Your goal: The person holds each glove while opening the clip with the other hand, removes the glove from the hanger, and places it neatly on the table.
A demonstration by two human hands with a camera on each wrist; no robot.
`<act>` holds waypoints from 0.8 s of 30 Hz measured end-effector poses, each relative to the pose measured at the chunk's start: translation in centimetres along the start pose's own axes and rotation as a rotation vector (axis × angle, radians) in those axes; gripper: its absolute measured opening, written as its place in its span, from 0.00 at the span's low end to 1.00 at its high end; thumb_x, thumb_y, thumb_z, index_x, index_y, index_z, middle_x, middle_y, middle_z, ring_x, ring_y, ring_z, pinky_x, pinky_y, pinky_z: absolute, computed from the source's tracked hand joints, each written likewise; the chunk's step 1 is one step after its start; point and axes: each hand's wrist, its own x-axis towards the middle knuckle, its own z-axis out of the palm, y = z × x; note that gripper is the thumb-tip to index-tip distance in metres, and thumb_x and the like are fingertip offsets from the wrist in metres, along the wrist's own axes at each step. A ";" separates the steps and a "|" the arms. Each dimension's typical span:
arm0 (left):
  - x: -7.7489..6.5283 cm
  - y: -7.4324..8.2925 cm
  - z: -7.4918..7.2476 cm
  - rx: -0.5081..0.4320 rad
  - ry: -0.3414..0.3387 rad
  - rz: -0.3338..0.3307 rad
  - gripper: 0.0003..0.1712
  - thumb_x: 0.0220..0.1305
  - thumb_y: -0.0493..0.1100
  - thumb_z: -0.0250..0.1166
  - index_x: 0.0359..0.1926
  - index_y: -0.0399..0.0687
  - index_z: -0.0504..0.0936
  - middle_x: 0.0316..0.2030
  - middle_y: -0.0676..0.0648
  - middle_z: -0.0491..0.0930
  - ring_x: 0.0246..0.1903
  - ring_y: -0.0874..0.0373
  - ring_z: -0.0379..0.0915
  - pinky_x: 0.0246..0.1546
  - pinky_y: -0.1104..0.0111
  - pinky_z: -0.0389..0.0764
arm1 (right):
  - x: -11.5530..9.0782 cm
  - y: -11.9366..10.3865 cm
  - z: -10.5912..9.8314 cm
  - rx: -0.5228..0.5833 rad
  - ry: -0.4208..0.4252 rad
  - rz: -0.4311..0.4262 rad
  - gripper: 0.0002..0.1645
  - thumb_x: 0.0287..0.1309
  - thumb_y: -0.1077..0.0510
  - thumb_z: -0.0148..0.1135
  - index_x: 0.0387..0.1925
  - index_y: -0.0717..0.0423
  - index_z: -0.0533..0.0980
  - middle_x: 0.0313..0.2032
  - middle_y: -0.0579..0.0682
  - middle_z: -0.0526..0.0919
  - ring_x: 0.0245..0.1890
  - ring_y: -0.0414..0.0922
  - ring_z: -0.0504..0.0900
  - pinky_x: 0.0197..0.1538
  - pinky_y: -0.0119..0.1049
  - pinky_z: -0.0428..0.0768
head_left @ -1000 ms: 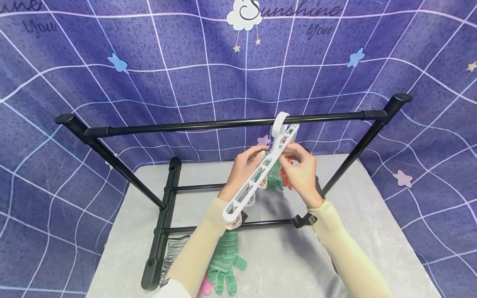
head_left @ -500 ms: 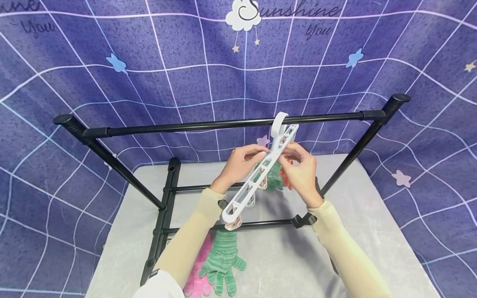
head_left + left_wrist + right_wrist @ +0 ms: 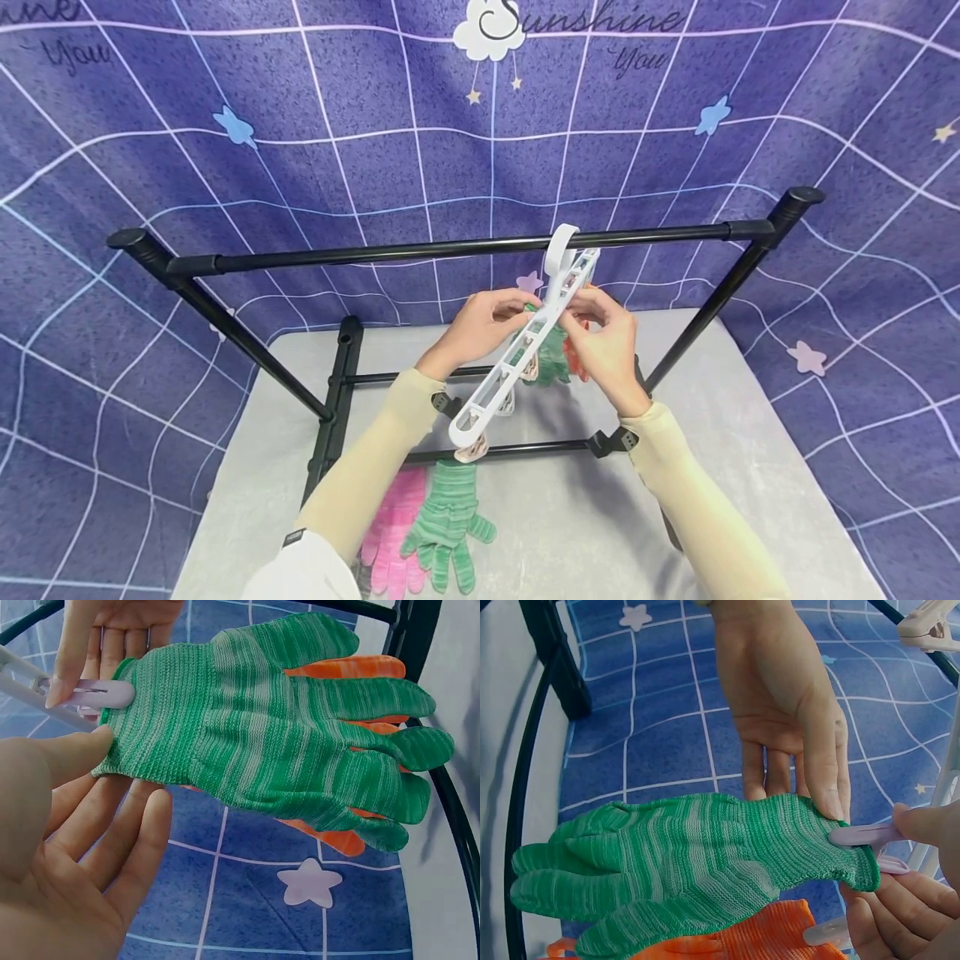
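Observation:
A white clip hanger (image 3: 467, 435) hangs by its hook from the black bar of a rack. Under it, my left hand (image 3: 472, 327) pinches the cuff of a green striped knit glove (image 3: 255, 727) between thumb and fingers. My right hand (image 3: 606, 342) pinches the ends of a pale pink clip (image 3: 855, 835), whose other end lies over the glove's cuff. The left wrist view shows the glove's fingers pointing away from both hands. Behind it hangs an orange glove (image 3: 765, 930), with a pale clip (image 3: 826, 932) at its cuff.
More clips (image 3: 472, 451) dangle from the hanger's near end. On the grey surface lie a pink glove (image 3: 397, 525) and another green glove (image 3: 450, 521), just in front of the rack's lower bar (image 3: 525, 451). A purple patterned curtain (image 3: 375, 167) stands behind the rack (image 3: 375, 255).
My left wrist and forearm have swung out to the left, uncovering more of the pink glove. The left fingers stay at the cuff; the right hand and hanger stay almost still.

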 end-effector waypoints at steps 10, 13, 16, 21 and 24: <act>0.3 0.4 -0.5 0.027 -0.042 0.024 0.11 0.75 0.44 0.71 0.54 0.53 0.90 0.41 0.54 0.91 0.39 0.61 0.88 0.46 0.63 0.87 | 0.0 0.0 -0.1 -0.005 -0.011 0.008 0.08 0.58 0.77 0.72 0.41 0.74 0.84 0.36 0.69 0.89 0.31 0.34 0.82 0.41 0.26 0.81; 0.4 0.4 -0.5 0.037 -0.039 0.021 0.12 0.75 0.46 0.71 0.56 0.54 0.90 0.41 0.54 0.91 0.40 0.61 0.88 0.47 0.63 0.87 | 0.2 -0.1 -0.1 -0.014 -0.013 -0.004 0.08 0.58 0.76 0.72 0.41 0.74 0.84 0.36 0.68 0.89 0.31 0.34 0.82 0.41 0.28 0.82; 0.5 0.3 -0.4 0.052 -0.039 0.015 0.14 0.75 0.47 0.71 0.58 0.54 0.89 0.41 0.54 0.91 0.40 0.61 0.88 0.47 0.64 0.87 | 0.3 -0.2 -0.1 -0.014 -0.014 -0.008 0.08 0.59 0.76 0.73 0.41 0.75 0.84 0.36 0.69 0.89 0.31 0.34 0.83 0.43 0.33 0.84; 0.2 0.4 -0.4 0.065 -0.041 -0.003 0.13 0.75 0.47 0.71 0.56 0.53 0.90 0.39 0.54 0.91 0.37 0.60 0.88 0.45 0.64 0.88 | 0.2 -0.3 0.0 -0.012 -0.012 0.009 0.08 0.59 0.76 0.73 0.41 0.75 0.85 0.35 0.69 0.89 0.30 0.35 0.83 0.42 0.34 0.84; 0.1 0.5 -0.3 0.072 -0.041 -0.003 0.11 0.76 0.45 0.70 0.53 0.50 0.91 0.38 0.53 0.91 0.36 0.60 0.87 0.44 0.64 0.88 | 0.1 -0.3 0.0 -0.013 -0.012 0.018 0.08 0.58 0.76 0.73 0.40 0.75 0.84 0.34 0.69 0.89 0.29 0.36 0.82 0.39 0.26 0.80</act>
